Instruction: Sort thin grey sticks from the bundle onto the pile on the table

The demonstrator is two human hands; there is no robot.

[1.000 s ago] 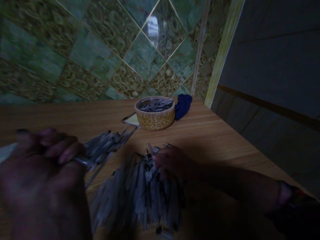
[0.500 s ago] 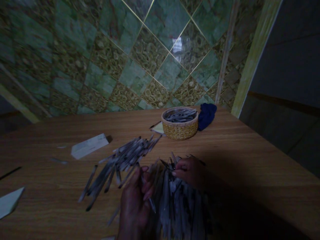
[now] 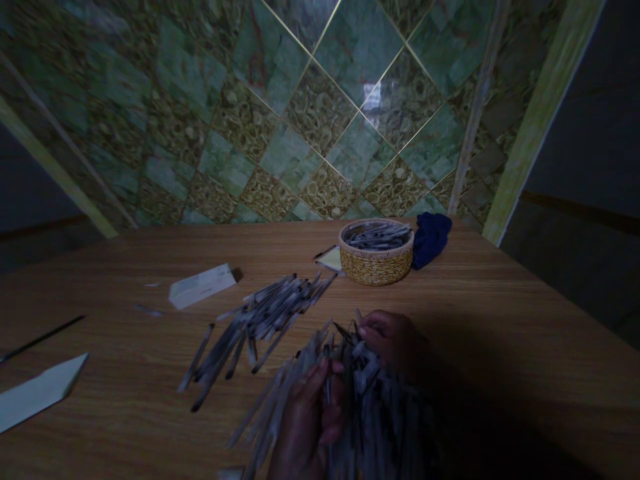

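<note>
My left hand (image 3: 311, 417) is closed around one slender pen-like stick (image 3: 328, 387), which stands nearly upright between thumb and fingers. To its right, my right hand (image 3: 393, 339) has its fingers pinched together over the near pile; what they grip is too dark to make out. A dark pointed piece (image 3: 344, 332) lies just left of those fingertips. Beneath and around both hands spreads a big pile of similar thin sticks (image 3: 370, 427), greyish and translucent, some with dark ends. Farther left sits a smaller loose pile of them (image 3: 273, 310).
A round woven basket (image 3: 377, 267) full of such sticks stands at the back, with dark blue cloth (image 3: 431, 240) beside it. A pale card (image 3: 329, 259) lies by the basket. Left on the wooden table are a white box (image 3: 203, 287), a dark rod (image 3: 43, 339) and a pale folded piece (image 3: 43, 393).
My left hand has moved right, closer to my right hand, and its stick has turned more upright. My right hand stays over the pile. The whole view has shifted slightly left.
</note>
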